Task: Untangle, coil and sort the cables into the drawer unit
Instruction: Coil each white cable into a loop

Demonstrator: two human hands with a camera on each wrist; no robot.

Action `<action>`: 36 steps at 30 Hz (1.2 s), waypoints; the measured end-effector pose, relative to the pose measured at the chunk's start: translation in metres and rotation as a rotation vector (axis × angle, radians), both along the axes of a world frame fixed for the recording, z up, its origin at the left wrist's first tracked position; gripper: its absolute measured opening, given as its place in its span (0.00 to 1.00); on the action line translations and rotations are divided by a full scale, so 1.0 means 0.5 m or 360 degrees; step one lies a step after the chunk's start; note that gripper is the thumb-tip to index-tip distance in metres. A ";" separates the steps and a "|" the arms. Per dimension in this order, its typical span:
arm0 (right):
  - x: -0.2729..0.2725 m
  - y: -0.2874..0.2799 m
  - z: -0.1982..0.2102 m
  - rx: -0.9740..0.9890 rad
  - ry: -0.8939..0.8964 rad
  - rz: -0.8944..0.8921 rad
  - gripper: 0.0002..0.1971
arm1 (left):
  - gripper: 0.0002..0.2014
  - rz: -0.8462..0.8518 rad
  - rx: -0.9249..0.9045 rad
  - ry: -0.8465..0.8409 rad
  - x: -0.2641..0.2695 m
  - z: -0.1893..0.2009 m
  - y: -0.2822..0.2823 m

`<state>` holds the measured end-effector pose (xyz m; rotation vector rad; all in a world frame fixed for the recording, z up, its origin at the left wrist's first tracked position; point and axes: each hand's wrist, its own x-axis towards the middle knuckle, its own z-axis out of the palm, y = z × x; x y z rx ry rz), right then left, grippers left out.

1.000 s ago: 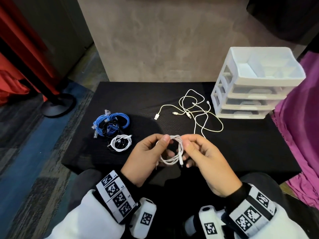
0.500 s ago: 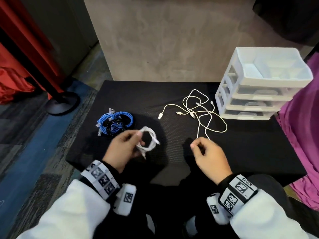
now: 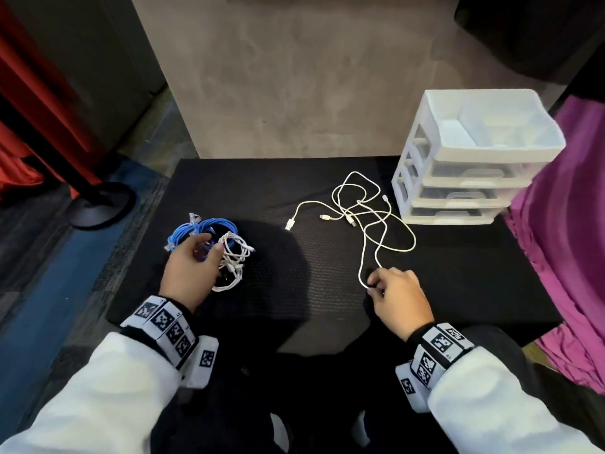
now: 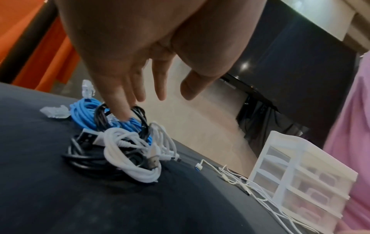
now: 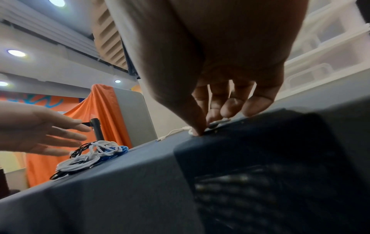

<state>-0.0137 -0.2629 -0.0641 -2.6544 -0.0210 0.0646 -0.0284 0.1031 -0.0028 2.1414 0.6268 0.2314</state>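
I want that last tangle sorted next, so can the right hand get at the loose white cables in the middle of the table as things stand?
Probably yes. The right hand already pinches a strand of the loose white cables at its near end, and nothing lies between it and the tangle on the black table.

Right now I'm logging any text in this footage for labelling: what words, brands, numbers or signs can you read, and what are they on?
No readable words, brands or numbers.
Wrist bands: black-and-white square code markers only; the tiny characters beside them are too small to read.
Drawer unit: no label visible.
Cable connectors: no legible marking.
Orange wall behind the cloth: blue scribble, not readable as letters.
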 end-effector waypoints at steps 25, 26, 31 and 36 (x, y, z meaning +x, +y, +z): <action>-0.152 -0.042 0.272 0.1134 -0.0139 0.0657 0.11 | 0.06 -0.0555 -0.0058 -0.0110 -0.017 -0.029 -0.188; -0.140 -0.056 0.269 0.1041 -0.0149 0.0617 0.11 | 0.07 -0.0513 -0.0108 -0.0096 -0.017 -0.022 -0.183; -0.098 -0.097 0.247 0.0574 -0.0069 0.0571 0.02 | 0.14 -0.0440 -0.0082 -0.0150 -0.028 0.026 -0.175; -0.081 -0.102 0.218 0.0472 0.0023 0.0540 0.05 | 0.12 -0.0575 -0.0019 -0.0191 -0.048 0.064 -0.174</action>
